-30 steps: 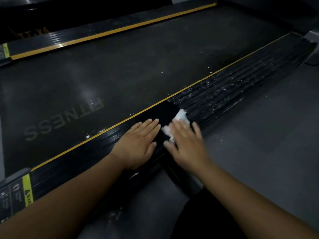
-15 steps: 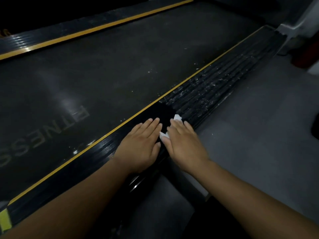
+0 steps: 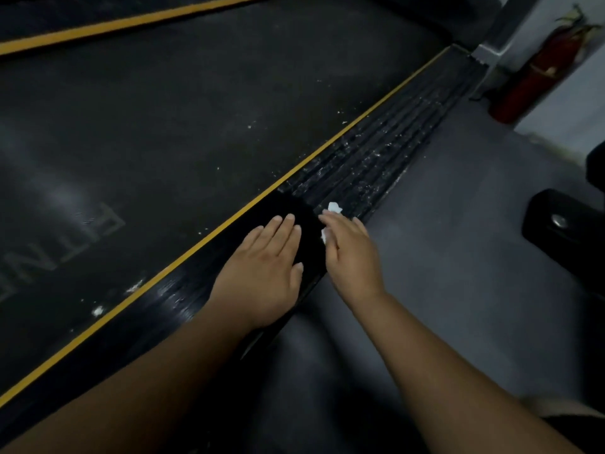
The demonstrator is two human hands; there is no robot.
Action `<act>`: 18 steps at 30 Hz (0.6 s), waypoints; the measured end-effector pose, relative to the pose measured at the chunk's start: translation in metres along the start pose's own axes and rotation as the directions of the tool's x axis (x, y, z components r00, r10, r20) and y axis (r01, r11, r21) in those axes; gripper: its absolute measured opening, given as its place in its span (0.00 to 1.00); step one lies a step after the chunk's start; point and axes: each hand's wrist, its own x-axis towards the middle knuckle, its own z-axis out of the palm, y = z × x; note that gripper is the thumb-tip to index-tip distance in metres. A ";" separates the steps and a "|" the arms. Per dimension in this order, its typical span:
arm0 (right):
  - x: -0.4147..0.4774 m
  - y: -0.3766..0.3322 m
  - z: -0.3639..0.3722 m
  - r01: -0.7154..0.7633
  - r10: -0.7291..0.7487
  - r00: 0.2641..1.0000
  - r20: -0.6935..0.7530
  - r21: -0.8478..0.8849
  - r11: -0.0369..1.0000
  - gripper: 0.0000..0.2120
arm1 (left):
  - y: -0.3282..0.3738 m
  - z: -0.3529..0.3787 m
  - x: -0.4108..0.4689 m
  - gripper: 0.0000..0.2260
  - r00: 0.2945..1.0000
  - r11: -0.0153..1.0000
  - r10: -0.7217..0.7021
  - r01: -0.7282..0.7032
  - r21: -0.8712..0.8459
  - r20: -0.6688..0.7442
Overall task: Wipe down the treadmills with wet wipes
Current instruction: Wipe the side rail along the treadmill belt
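Centre frame: right hand [image 3: 352, 253] pressing the wet wipe [image 3: 334, 208] flat onto the side rail [image 3: 422, 116].
Left hand [image 3: 265, 267] rests flat beside, fingers together; the bunched wipe may slip from under straight fingers, or smear the white grit [image 3: 368, 167] ahead, upper right.

The treadmill belt [image 3: 196, 126] is shown in dull charcoal grey, marked with faint pale-grey block lettering [image 3: 65, 244] and scattered with small white specks. It is bordered by a thin yellow stripe [image 3: 229, 221], and a second yellow stripe [image 3: 114, 24] is seen along the far side. The side rail [image 3: 376, 158] is black and ribbed with lengthwise grooves. It is dusted with white flecks on its far stretch and left plain glossy black nearer by. The wet wipe [image 3: 334, 208] is white. The floor [image 3: 458, 257] is rendered in flat mid grey. A red fire extinguisher [image 3: 530, 80] is set against a pale, off-white wall [image 3: 563, 109] — and a black block [image 3: 576, 244] with a silvery bolt [image 3: 559, 220] is seen at the right.
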 end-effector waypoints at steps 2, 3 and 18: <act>0.010 0.013 -0.007 0.012 -0.009 0.999 -0.042 0.089 0.996 0.15 | 0.000 0.000 0.001 0.32 1.000 1.000 -0.020 0.020 -0.002 0.007; 0.015 0.018 -0.010 0.037 -0.033 0.998 -0.050 0.082 0.996 0.14 | 0.001 -0.001 0.001 0.32 1.000 1.000 -0.025 0.025 -0.012 0.012; 0.035 0.042 -0.018 0.372 -0.304 0.902 0.306 -0.195 0.908 0.34 | 0.028 -0.006 0.009 0.34 0.967 0.968 -0.250 0.252 -0.018 0.050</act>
